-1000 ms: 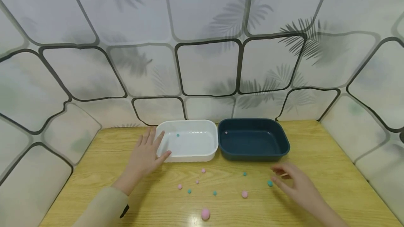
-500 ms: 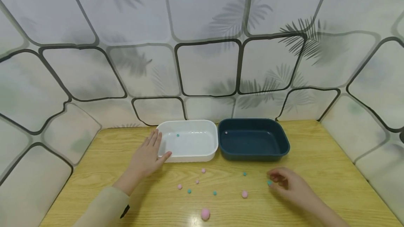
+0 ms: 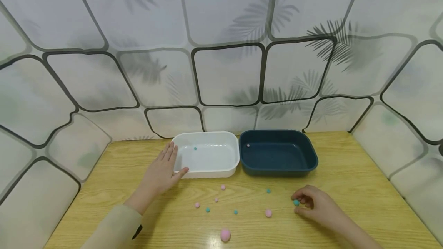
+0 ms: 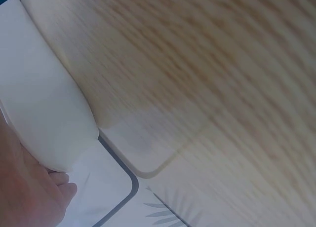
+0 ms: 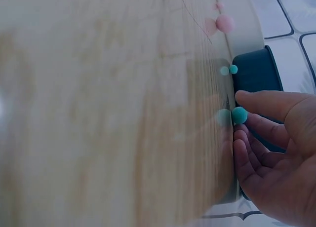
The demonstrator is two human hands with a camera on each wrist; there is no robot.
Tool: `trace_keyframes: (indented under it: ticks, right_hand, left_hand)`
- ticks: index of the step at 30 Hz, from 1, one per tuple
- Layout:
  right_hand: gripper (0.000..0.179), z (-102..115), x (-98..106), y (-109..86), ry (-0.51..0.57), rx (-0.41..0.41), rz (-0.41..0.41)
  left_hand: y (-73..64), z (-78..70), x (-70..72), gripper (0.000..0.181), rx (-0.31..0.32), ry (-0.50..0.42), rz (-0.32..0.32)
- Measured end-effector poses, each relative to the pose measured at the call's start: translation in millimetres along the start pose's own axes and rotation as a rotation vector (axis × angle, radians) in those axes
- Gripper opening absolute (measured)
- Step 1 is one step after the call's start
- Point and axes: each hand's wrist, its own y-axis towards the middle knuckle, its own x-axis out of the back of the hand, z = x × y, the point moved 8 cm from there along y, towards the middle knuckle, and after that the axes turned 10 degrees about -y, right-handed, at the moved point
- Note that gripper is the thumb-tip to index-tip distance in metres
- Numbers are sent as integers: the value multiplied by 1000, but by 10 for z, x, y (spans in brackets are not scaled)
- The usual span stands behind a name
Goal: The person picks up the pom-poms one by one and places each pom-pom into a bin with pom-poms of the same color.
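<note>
My left hand (image 3: 160, 172) rests on the left end of a white tray (image 3: 228, 173), fingers lying straight along the side and thumb at the front rim. In the left wrist view, that tray (image 4: 47, 84) hides part of the hand (image 4: 29, 187). My right hand (image 3: 316, 205) is low over the table, bent fingers and thumb spread around a teal ball (image 3: 296, 202). The right wrist view has the ball (image 5: 239, 115) on the tabletop beside the index finger, with a gap below the thumb (image 5: 266, 102); whether a finger touches it I cannot tell.
A dark blue tray (image 3: 278, 173) stands right against the white one, with a small pink ball (image 3: 248, 145) inside. The white tray contains a small teal ball (image 3: 195, 148). Several pink and teal balls lie on the wooden table (image 3: 180, 226), the largest pink ball (image 3: 225, 235) nearest.
My right hand has shifted slightly left and its fingers have come around the teal ball, which has moved only a little. The left hand's fingers have drawn together against the white tray.
</note>
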Motion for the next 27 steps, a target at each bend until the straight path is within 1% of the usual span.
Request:
trace_keyframes:
  ticks: [5,15,22,27]
  right_hand:
    - [16,-27,-25,16,0,-34,30]
    - [13,-38,-20,34,5,-72,51]
    - [11,65,69,99,2,-60,21]
    - [11,189,155,185,2,-16,-11]
  left_hand:
    - [-1,-2,1,93,-4,1,-7]
    - [-1,-18,13,92,-8,5,-11]
    - [-1,-15,3,93,-5,4,-13]
    - [6,-10,-1,93,-15,11,-28]
